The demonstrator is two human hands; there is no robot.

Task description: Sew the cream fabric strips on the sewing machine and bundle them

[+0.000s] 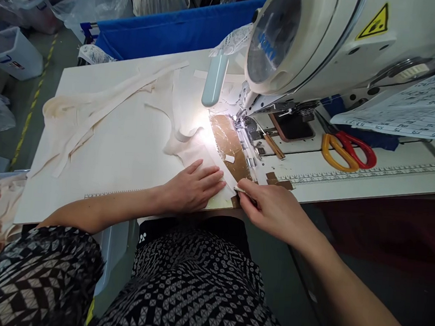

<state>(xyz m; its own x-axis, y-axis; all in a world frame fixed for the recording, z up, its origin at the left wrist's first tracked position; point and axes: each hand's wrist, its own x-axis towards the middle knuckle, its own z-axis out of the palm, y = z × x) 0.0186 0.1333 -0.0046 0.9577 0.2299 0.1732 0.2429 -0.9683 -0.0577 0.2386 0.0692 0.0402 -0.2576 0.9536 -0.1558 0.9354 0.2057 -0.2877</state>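
Observation:
A cream fabric piece [194, 151] lies at the front of the sewing table, below the machine's lamp. Its straight edge band runs down toward the table's front edge. My left hand [196, 186] rests flat on this fabric, fingers stretched out. At the lower end of the band, my right hand [270, 205] is closed in a pinch between thumb and forefinger. A small pale bit, apparently the fabric's corner, shows at the fingertips. The sewing machine's needle and presser foot [239, 119] stand beyond both hands, apart from them. A small white tab [229, 159] lies near my left fingers.
More cream fabric [78, 117] spreads over the table's left side. Right of the needle lie a wooden-handled tool [274, 145], a phone [291, 126] and scissors with red and yellow handles [340, 155]. The machine head [325, 41] overhangs the right side. A blue cloth-sided holder [167, 33] stands behind.

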